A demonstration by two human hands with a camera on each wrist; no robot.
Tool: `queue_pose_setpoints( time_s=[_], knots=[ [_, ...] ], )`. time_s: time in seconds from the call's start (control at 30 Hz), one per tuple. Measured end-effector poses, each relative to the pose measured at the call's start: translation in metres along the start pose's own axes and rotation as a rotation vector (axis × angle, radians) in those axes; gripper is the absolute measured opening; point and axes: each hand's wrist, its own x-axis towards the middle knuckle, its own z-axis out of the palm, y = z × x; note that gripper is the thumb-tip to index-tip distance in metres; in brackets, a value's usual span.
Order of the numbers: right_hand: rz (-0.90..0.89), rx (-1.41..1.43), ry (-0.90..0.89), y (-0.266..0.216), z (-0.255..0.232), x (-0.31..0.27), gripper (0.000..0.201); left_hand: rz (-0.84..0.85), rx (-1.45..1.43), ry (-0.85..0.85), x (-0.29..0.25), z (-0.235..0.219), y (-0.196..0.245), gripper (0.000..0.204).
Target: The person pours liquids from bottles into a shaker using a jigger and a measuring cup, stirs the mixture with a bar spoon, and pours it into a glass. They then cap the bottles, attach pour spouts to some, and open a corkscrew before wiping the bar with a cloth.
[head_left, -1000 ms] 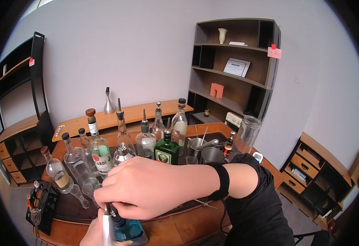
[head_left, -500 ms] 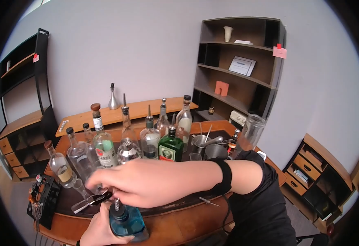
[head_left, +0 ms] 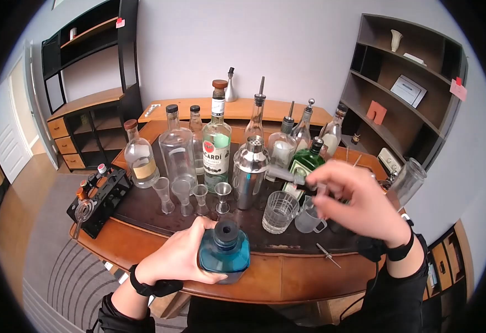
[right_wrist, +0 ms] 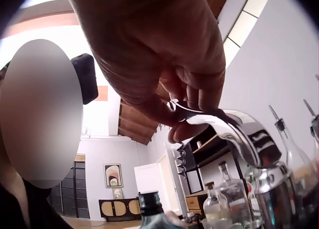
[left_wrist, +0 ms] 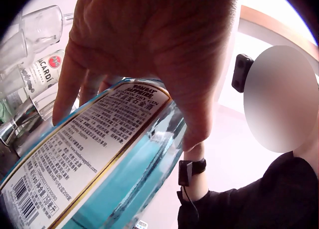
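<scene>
My left hand [head_left: 182, 255] grips a blue gin bottle [head_left: 226, 261] near the table's front edge, thumb and fingers round its sides. The bottle stands upright, a dark hole in its black top. In the left wrist view its white label [left_wrist: 94, 144] shows. My right hand [head_left: 357, 197] is raised to the right of the bottle, over the glassware. Its thumb and fingertips pinch a shiny metal corkscrew [right_wrist: 244, 134], blurred in the head view. Under that hand are a tumbler [head_left: 280, 213] and a small glass jug [head_left: 308, 217].
A steel shaker [head_left: 249, 175], a Bacardi bottle [head_left: 216, 150] and a green bottle [head_left: 307, 161] stand behind, among other bottles. Metal jiggers [head_left: 223, 200] and small glasses [head_left: 162, 194] line the left middle. A black rack [head_left: 104, 200] sits at the left edge, thin tongs [head_left: 329, 255] at front right.
My right hand has lifted off the bottle top and swung right with the corkscrew. The left hand keeps its grip on the bottle. The head view has turned left and down.
</scene>
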Motion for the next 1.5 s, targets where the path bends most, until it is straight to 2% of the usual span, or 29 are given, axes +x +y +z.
queue_pose_setpoints(
  time_s=[0.07,0.13,0.27,0.37,0.47,0.67,0.7,0.73,0.8,0.83,0.87,0.93,1.0,1.07,1.13,1.2,1.27,1.3,1.4,1.43,1.47,1.5],
  knots=[
    [0.022,0.043,-0.084,0.013,0.010,-0.011,0.023,0.001,0.008,-0.003,0.001,0.000,0.000,0.087],
    [0.241,0.182,-0.215,0.026,0.021,-0.020,0.025,-0.020,0.001,-0.012,0.000,0.001,0.000,0.086],
    [0.272,0.204,-0.399,0.074,0.061,-0.035,0.024,-0.037,0.007,-0.010,-0.002,0.003,0.001,0.086],
    [0.291,0.224,-0.442,0.096,0.081,-0.045,0.022,-0.050,0.045,-0.004,-0.001,0.002,0.006,0.091],
    [0.224,0.240,-0.424,0.105,0.090,-0.046,0.020,-0.099,0.007,-0.006,-0.005,0.005,0.004,0.092],
    [0.266,0.283,-0.494,0.130,0.110,-0.050,0.021,-0.131,-0.071,-0.038,-0.014,0.007,0.005,0.105],
    [0.284,0.288,-0.501,0.135,0.117,-0.050,0.024,-0.047,-0.002,-0.004,-0.013,0.005,0.005,0.107],
    [0.276,0.298,-0.496,0.139,0.122,-0.050,0.024,-0.051,0.010,-0.009,-0.013,0.004,0.008,0.107],
    [0.253,0.346,-0.413,0.145,0.131,-0.048,0.025,0.114,-0.087,0.271,-0.011,0.002,0.013,0.105],
    [0.249,0.357,-0.404,0.151,0.136,-0.045,0.025,0.202,0.012,0.331,-0.010,-0.001,0.017,0.102],
    [0.236,0.371,-0.371,0.158,0.143,-0.043,0.025,0.247,0.166,0.401,-0.008,-0.005,0.025,0.091],
    [0.234,0.396,-0.329,0.169,0.154,-0.041,0.025,0.224,0.419,0.358,-0.004,-0.011,0.049,0.073],
    [0.217,0.394,-0.313,0.176,0.159,-0.039,0.024,0.248,0.480,0.324,0.004,-0.009,0.055,0.065],
    [0.274,0.386,-0.330,0.180,0.161,-0.041,0.024,0.277,0.541,0.295,0.009,-0.005,0.054,0.058],
    [0.089,0.239,-0.270,0.189,0.166,-0.043,0.029,0.292,0.509,0.385,0.007,-0.002,0.048,0.053],
    [0.150,0.300,-0.304,0.188,0.162,-0.045,0.030,0.310,0.548,0.370,0.006,0.000,0.047,0.053],
    [0.042,0.192,-0.234,0.187,0.159,-0.049,0.032,0.309,0.516,0.423,0.004,0.007,0.043,0.055],
    [0.054,0.191,-0.227,0.184,0.157,-0.051,0.032,0.289,0.518,0.429,0.003,0.009,0.044,0.056],
    [-0.100,0.067,-0.145,0.164,0.133,-0.064,0.026,0.255,0.436,0.453,-0.004,0.016,0.036,0.071],
    [-0.089,0.065,-0.176,0.158,0.119,-0.071,0.025,0.273,0.396,0.446,-0.008,0.016,0.029,0.083],
    [-0.081,0.064,-0.208,0.154,0.105,-0.076,0.025,0.144,0.338,0.384,-0.016,0.014,0.030,0.098],
    [-0.076,0.083,-0.211,0.155,0.092,-0.083,0.023,0.180,0.270,0.441,-0.017,0.021,0.028,0.101]
  ],
)
